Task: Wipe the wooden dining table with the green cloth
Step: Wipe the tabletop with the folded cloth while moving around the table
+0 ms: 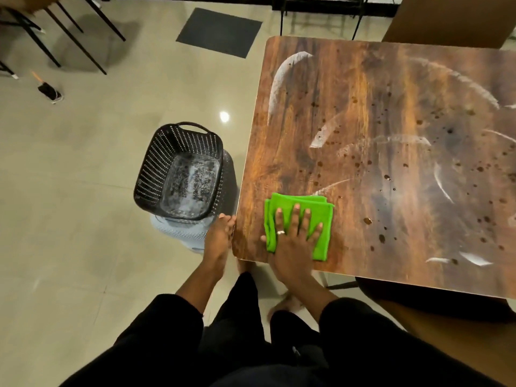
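The right hand [293, 241] lies flat, fingers spread, palm pressing down on the folded green cloth [298, 227], which sits on the near left corner of the wooden dining table [363, 107]; it pins the cloth rather than clutching it. The left hand [219, 237] rests against the table's left edge, fingers loosely extended and holding nothing. Just left of that hand, a black perforated basket [178, 169] stands on the tiled floor [69, 191], nested on a pale one; I can't tell whether anything is in it. Farther across the tabletop lie dark droplets [480, 169] and pale wipe streaks [282, 79].
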